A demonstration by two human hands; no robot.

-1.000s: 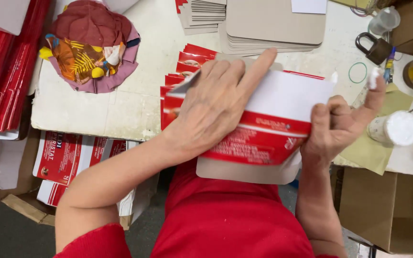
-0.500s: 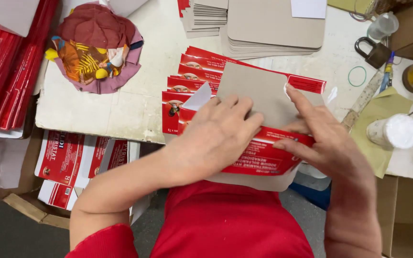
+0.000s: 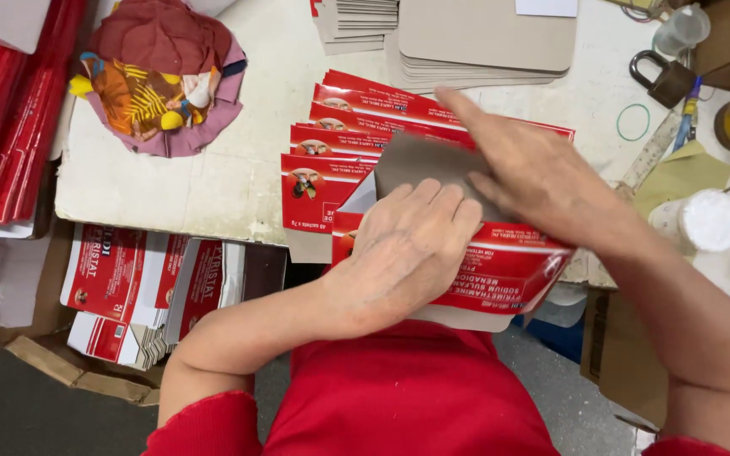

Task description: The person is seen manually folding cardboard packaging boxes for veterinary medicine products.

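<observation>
A red and white flat carton blank (image 3: 500, 270) lies at the near edge of the white table (image 3: 238, 177), on a fanned row of like red cartons (image 3: 331, 143). My left hand (image 3: 407, 249) presses flat on it, fingers together, palm down. My right hand (image 3: 534, 173) lies flat over a grey flap of card (image 3: 411, 160) folded across the carton, fingers pointing left. Neither hand grips anything; both press down.
A stack of grey card sheets (image 3: 483, 38) sits at the back. A cloth bundle (image 3: 158, 72) lies back left, red sheets (image 3: 10, 101) far left. A box of red cartons (image 3: 137, 287) stands below the table. Padlock (image 3: 665, 76), rubber band (image 3: 633, 122), white lid (image 3: 711, 219) at right.
The raised carton has been folded down flat. My right hand has moved from its right edge to lie over the grey flap, and my left hand has slid nearer.
</observation>
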